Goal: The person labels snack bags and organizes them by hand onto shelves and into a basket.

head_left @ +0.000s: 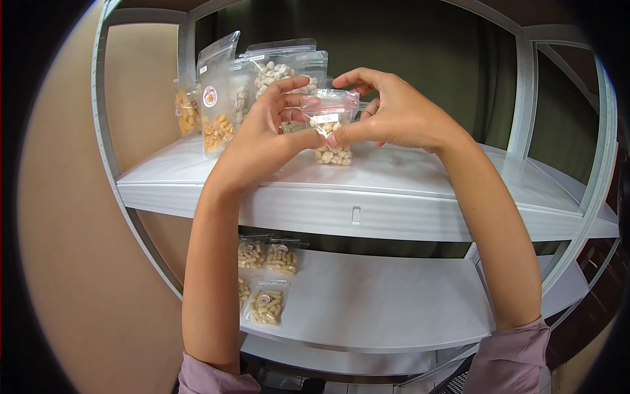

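A small clear zip bag of pale round pieces, with a white label and a reddish zip strip, stands upright on the upper white shelf. My left hand is at its left side, thumb pressed on the bag's front and fingers curled behind. On the right side, my right hand has its thumb on the front too, the two thumb tips nearly touching. Its index finger arches over the bag's top corner. Right behind my hands stands a larger clear bag of similar pale pieces.
More upright bags stand left on the upper shelf, including one with orange pieces and another farther left. Flat bags of pale sticks lie on the lower shelf. Metal posts frame both sides.
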Tool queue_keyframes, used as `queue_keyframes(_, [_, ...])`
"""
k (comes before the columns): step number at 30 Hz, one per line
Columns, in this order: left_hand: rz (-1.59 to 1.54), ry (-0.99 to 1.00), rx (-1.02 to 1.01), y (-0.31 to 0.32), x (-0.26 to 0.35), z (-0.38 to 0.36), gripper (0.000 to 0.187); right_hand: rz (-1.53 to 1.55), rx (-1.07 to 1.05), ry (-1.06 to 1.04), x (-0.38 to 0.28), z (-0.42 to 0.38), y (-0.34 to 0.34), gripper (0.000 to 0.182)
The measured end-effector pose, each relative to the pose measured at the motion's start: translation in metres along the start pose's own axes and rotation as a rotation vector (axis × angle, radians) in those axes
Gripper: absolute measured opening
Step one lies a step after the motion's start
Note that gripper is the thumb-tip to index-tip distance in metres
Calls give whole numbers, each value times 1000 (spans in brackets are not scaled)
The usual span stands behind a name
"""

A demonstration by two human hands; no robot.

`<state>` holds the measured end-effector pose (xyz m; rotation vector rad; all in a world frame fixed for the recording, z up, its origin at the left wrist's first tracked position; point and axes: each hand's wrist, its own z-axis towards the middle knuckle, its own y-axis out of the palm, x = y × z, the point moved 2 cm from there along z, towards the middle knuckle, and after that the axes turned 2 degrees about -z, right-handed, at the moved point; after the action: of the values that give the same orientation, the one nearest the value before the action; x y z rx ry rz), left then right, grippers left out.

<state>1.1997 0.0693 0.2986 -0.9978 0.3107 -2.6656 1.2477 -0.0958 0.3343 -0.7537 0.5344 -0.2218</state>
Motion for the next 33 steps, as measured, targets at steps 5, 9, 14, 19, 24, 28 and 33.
queue_keyframes(5, [-14,0,71,0,2,0,61,-66,143,-43,5,5,0,83])
queue_keyframes(9, [-54,17,110,1,5,-2,52,16,247,12,-5,2,-2,83])
queue_keyframes(14, [-50,76,214,2,7,0,58,-84,407,-115,-9,8,-3,90])
queue_keyframes(19, [244,520,529,-2,11,-1,42,-264,603,-352,-33,-6,-10,64])
queue_keyframes(24, [451,786,619,8,28,-21,35,-318,673,-518,-56,-42,1,41])
queue_keyframes(28, [496,911,626,16,34,-49,35,-345,689,-809,-65,-72,16,39])
queue_keyframes(33, [491,923,601,22,30,-96,36,-459,666,-857,-75,-113,43,37])
